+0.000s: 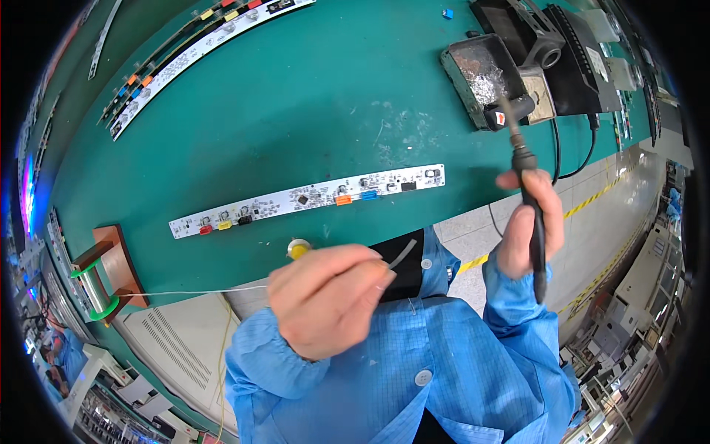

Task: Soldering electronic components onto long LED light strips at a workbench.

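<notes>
My left hand (325, 300) is closed in a pinch at the table's near edge. Pale solder wire (200, 291) runs into it from a spool (95, 290), and a short end sticks out past the fingertips. On the right, my right hand (529, 222) grips the dark handle of a soldering iron (524, 159), pointing away from me. Its tip reaches over a dark metal tray (460, 89) with silvery solder scraps inside. Between and beyond my hands lies a long white circuit board (277, 205) with red, yellow, black, orange and blue connectors, touched by neither hand.
The spool sits by a brown wooden stand (118, 263). A small yellow-and-white round piece (298, 249) lies just beyond my left hand. More strip boards (200, 52) rest at the far left. Behind the tray are an iron holder (547, 55) and a black box (584, 74) with cables.
</notes>
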Demonstrator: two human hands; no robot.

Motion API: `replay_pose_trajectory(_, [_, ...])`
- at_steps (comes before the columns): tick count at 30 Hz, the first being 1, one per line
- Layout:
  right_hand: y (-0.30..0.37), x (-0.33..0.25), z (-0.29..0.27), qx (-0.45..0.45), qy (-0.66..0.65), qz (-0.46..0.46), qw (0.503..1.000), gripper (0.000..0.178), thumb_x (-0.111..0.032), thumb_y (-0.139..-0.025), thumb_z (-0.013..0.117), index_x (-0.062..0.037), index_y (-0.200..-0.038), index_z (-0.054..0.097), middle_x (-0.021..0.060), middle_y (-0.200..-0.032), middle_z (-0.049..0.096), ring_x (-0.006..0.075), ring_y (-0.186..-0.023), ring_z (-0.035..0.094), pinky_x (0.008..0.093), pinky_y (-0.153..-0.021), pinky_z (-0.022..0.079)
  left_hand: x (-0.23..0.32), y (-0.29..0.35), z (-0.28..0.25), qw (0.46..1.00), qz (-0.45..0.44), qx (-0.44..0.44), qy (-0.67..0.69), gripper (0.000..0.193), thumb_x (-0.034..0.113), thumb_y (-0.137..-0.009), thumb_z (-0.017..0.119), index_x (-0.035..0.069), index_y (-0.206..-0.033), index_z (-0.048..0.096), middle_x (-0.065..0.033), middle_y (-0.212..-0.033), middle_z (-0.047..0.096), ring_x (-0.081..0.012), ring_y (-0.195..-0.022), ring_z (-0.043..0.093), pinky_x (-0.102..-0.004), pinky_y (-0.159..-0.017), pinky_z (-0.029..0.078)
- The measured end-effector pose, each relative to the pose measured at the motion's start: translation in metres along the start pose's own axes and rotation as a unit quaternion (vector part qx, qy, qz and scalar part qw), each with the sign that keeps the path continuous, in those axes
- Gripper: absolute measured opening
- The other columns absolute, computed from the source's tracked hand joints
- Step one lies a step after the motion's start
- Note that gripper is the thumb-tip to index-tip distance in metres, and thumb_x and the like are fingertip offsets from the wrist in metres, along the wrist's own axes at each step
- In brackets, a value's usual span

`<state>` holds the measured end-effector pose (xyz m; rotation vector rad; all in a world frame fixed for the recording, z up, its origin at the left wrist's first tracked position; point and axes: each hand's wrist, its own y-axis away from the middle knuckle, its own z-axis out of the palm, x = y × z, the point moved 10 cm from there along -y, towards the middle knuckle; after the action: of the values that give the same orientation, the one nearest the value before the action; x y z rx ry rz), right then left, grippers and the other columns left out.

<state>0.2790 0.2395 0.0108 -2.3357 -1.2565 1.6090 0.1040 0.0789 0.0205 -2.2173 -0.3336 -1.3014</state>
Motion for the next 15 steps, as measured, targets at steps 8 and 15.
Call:
replay_pose_trajectory(8, [-0.005, -0.024, 0.052, -0.049, -0.256, 0.096, 0.961, 0.033, 0.012, -0.07, 0.072, 0.0012, -0.1, 0.066, 0.0157, -0.088, 0.065, 0.0253, -0.072, 0.063, 0.0323, -0.062, 0.049, 0.009, -0.003, 0.036, 0.998, 0.035, 0.022, 0.056, 0.024, -0.006, -0.06, 0.077, 0.0, -0.082, 0.069, -0.012, -0.082, 0.068, -0.0208, -0.062, 0.065, -0.0284, -0.052, 0.051])
replay_pose_trajectory(15, [-0.031, -0.002, 0.026, -0.028, -0.219, 0.046, 0.974, 0.043, -0.029, -0.092, 0.065, 0.0033, -0.119, 0.058, 0.0125, -0.087, 0.066, 0.0192, -0.074, 0.06, 0.0313, -0.068, 0.048, -0.013, -0.006, 0.015, 0.995, -0.079, 0.039, -0.035, 0.016, -0.005, -0.066, 0.072, 0.002, -0.075, 0.061, -0.0156, -0.09, 0.069, -0.0211, -0.06, 0.066, -0.0284, -0.049, 0.05])
